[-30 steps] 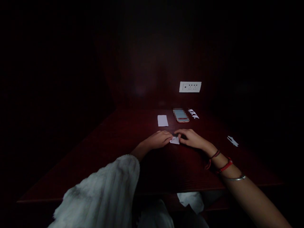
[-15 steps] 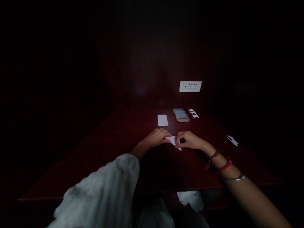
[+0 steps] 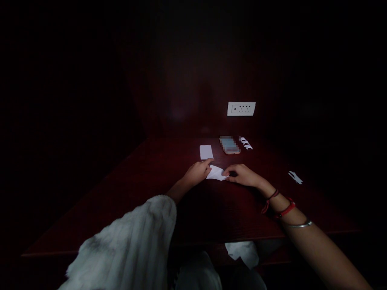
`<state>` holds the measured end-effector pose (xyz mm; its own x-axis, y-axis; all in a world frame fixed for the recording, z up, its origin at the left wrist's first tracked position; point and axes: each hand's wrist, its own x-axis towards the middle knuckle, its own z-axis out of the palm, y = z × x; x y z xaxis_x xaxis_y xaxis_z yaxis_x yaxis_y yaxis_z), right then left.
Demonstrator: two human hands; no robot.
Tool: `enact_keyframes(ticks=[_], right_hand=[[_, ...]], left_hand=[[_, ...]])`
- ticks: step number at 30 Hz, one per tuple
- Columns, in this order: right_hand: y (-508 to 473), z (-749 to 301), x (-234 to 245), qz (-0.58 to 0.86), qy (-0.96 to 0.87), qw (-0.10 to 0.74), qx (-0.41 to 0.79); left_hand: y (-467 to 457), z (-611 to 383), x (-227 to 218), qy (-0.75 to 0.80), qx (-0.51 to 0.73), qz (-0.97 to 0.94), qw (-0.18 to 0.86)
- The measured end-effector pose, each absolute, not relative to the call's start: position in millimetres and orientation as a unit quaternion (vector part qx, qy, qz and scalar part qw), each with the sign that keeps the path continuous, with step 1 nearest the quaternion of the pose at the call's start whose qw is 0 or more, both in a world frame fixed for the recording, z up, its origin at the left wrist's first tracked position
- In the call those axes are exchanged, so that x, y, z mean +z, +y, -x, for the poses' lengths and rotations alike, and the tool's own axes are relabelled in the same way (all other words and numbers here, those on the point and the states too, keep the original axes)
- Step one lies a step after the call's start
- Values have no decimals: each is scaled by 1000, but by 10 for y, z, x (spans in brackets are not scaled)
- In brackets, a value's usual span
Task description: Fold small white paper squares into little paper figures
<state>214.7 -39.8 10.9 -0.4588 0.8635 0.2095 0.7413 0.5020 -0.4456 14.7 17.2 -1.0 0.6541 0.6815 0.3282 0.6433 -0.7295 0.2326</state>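
A small white piece of paper point(image 3: 215, 172), with faint crease lines on it, lies between my two hands over the dark red table. At its left edge my left hand point(image 3: 196, 173) holds it with the thumb, while the index finger points out above the paper. My right hand point(image 3: 244, 175) pinches the right corner between thumb and bent fingers. Just beyond my left hand rests a white paper rectangle point(image 3: 206, 152), flat on the table. A phone point(image 3: 229, 145) with a blurred screen lies behind my right hand.
Folded white paper pieces point(image 3: 246, 143) lie beside the phone. Narrow paper scraps point(image 3: 295, 177) are to the right on the table point(image 3: 127, 193). A socket plate point(image 3: 241, 108) is on the back wall. Below the table's front edge shows a crumpled white thing point(image 3: 242, 253).
The paper has opened out wider and lies a little farther from me. My left index finger has lifted off it and stretched out. My right hand has shifted slightly away from me.
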Motion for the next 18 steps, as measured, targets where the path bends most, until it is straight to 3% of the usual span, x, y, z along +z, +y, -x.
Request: enact_keyframes(ticks=[7, 15, 18], right_hand=[[-334, -2223, 71, 477, -812, 235, 241], [-244, -2316, 23, 488, -759, 279, 330], [-239, -2324, 14, 526, -746, 299, 279]], left_hand=[[112, -149, 74, 268, 190, -943, -43], [166, -150, 16, 220, 119, -968, -3], [175, -151, 5, 228, 114, -967, 12]])
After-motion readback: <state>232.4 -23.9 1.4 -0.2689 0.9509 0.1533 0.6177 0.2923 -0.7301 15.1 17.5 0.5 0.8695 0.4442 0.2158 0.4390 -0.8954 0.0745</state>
